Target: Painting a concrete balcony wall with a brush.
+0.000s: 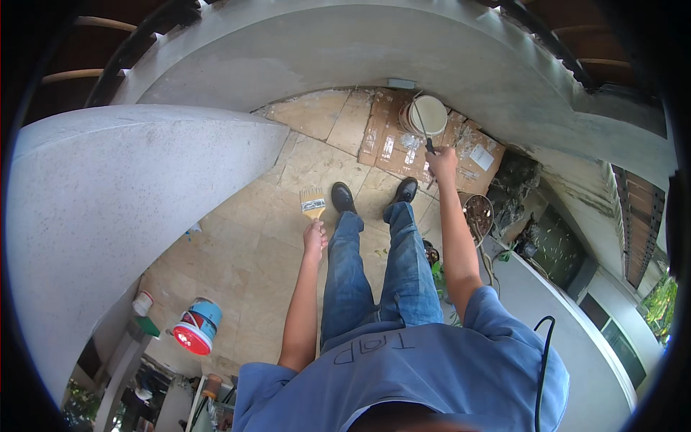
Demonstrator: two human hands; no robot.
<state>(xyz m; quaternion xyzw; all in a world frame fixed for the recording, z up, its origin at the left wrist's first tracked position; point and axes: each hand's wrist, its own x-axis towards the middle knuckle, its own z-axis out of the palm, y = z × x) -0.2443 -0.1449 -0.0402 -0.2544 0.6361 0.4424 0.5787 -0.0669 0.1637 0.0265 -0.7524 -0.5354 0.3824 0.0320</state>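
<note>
My left hand (pixel 314 237) grips the handle of a wide flat paintbrush (pixel 312 203), whose pale bristles point away from me above the tiled floor. In my right hand (pixel 442 163) is the dark handle of a paint roller frame (pixel 422 123); its thin metal rod reaches over a white bucket (pixel 430 115). Whether a roller sleeve is on the rod cannot be told. The bucket holds whitish contents and stands on flattened cardboard (pixel 391 141) against the curved wall. My fingers are closed around both handles.
A potted plant (pixel 479 211) stands right of my legs, beside a low wall (pixel 561 313). A blue bucket with a red lid (pixel 198 325) and a small white container (pixel 143 303) are at the lower left. A pale curved wall (pixel 135 183) bounds the left side.
</note>
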